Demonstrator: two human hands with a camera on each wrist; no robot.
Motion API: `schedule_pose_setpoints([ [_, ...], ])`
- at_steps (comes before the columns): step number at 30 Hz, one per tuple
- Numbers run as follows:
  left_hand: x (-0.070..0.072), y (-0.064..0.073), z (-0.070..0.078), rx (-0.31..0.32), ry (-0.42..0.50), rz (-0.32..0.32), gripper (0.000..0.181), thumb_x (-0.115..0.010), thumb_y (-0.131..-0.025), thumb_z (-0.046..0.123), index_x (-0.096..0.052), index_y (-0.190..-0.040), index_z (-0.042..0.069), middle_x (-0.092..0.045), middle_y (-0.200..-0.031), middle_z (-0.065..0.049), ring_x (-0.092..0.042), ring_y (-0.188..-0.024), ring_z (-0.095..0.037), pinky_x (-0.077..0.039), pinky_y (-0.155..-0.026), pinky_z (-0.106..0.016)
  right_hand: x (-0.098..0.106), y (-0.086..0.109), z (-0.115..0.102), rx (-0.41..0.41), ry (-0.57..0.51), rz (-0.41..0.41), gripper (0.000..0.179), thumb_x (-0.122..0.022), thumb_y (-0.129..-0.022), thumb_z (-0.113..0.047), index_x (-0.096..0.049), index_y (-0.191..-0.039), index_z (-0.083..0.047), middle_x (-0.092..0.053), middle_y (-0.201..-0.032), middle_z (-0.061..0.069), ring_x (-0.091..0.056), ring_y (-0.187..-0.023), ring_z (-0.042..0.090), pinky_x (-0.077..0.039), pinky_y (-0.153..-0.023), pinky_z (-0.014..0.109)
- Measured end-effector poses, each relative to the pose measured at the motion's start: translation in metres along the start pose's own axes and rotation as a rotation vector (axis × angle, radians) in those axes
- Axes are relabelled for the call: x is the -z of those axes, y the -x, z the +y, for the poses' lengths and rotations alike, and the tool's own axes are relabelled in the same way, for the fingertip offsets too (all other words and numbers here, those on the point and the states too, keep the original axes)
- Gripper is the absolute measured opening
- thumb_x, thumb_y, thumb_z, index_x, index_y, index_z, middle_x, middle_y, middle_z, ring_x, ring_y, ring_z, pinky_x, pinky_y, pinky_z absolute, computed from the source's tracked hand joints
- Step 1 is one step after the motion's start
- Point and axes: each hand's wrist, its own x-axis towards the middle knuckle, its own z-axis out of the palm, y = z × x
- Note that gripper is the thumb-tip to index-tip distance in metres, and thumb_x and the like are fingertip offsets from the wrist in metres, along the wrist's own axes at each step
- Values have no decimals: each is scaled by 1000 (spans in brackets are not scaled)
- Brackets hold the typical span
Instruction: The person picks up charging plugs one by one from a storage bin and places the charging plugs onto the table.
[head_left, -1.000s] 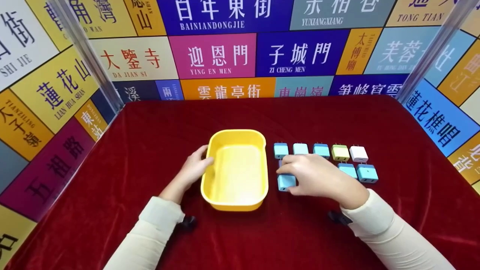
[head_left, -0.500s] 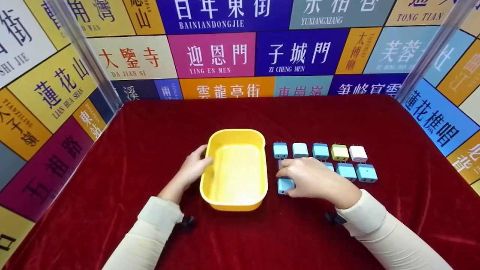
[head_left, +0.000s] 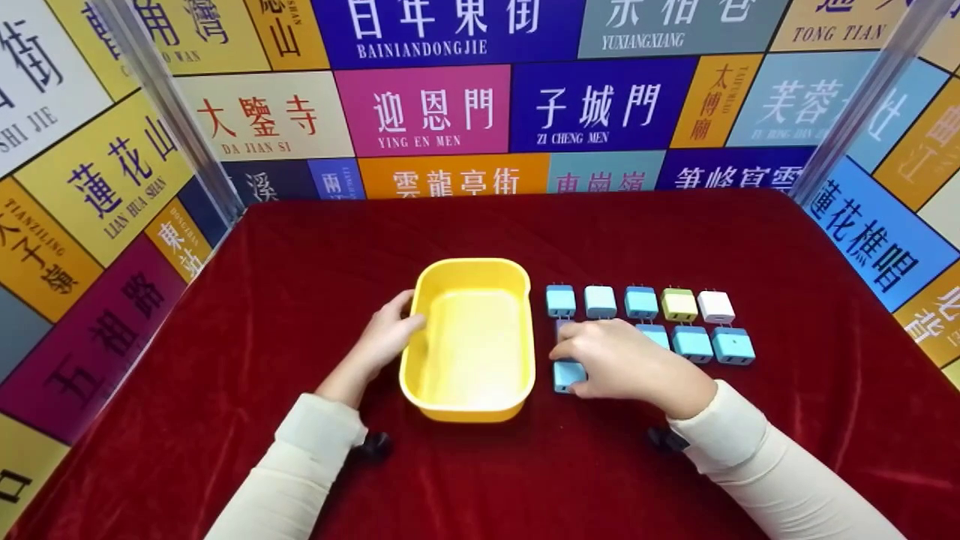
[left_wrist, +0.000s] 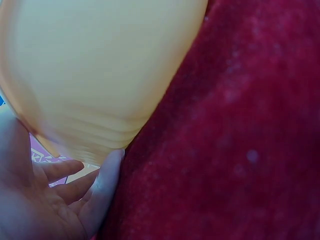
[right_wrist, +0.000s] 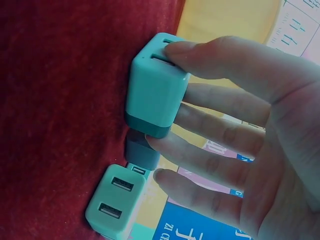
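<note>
A yellow plastic tub (head_left: 480,352) stands on the dark red cloth with nothing in it. My left hand (head_left: 386,330) grips its left side, thumb over the rim and fingers along the outer wall; the left wrist view shows fingertips (left_wrist: 112,165) against that wall. Right of the tub, my right hand (head_left: 630,367) holds a light blue USB wall charger (head_left: 567,377). In the right wrist view the thumb presses the face with the USB ports of this charger (right_wrist: 155,90), and the fingers lie along its other side. Its prong end points away from me.
Behind the held charger, a back row runs from a blue charger (head_left: 561,300) past a yellow-green charger (head_left: 679,305) to a white charger (head_left: 716,307). A nearer row includes a blue charger (head_left: 733,346); my right hand hides part of it. A sign-covered wall (head_left: 427,109) stands behind.
My right hand has drawn the light blue charger slightly toward me, away from the rows, uncovering more of the nearer row. The left hand and tub have stayed put.
</note>
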Motion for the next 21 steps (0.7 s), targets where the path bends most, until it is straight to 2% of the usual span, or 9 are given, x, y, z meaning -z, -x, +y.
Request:
schedule_pose_setpoints([
  [21,0,-1,-1,-1,-7,11,61,-54,-98,17,-48,-158,7,-61,-146,-17,-64,-119,-28,-55,-100,-42,1,1,-1,-12,-8,-37,37,-95,-79,-25,-83,-111,-10,-67,-96,2,-68,-86,20,-61,-75,42],
])
